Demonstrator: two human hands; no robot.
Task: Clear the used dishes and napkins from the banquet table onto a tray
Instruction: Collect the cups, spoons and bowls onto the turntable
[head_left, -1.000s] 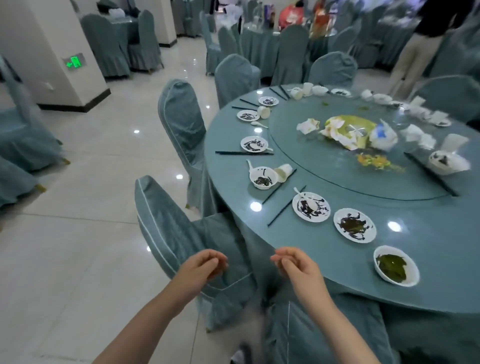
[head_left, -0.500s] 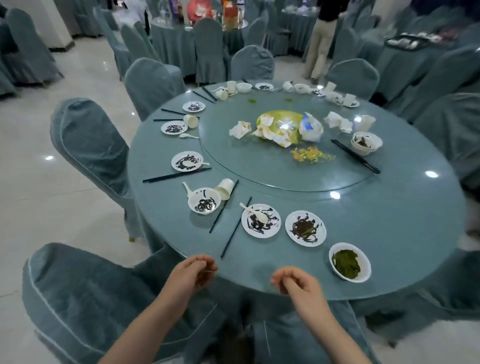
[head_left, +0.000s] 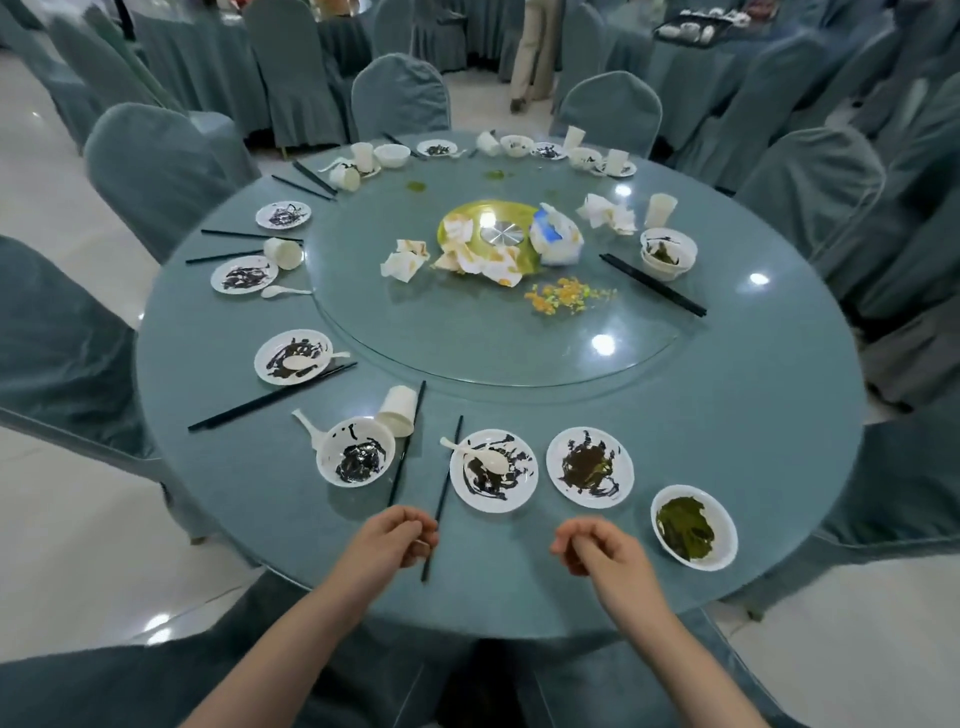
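Head view: round blue-grey worktop strewn with used white dishes. Nearest the edge, a bowl of green leftovers, two plates smeared dark, one carrying a white spoon (bowl-up). Tipped paper cup beside another dirty bowl. Crumpled stained napkins heaped on the turntable's yellow centre. Left hand loosely curled, touching a black chopstick; grip unclear. Right hand loosely curled, holding nothing.

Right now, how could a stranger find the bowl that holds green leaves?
Start at the round table, at its near edge. Three white dishes stand there in a row; the bowl of green leaves is the rightmost, beside the right hand. Its neighbours hold dark smears.
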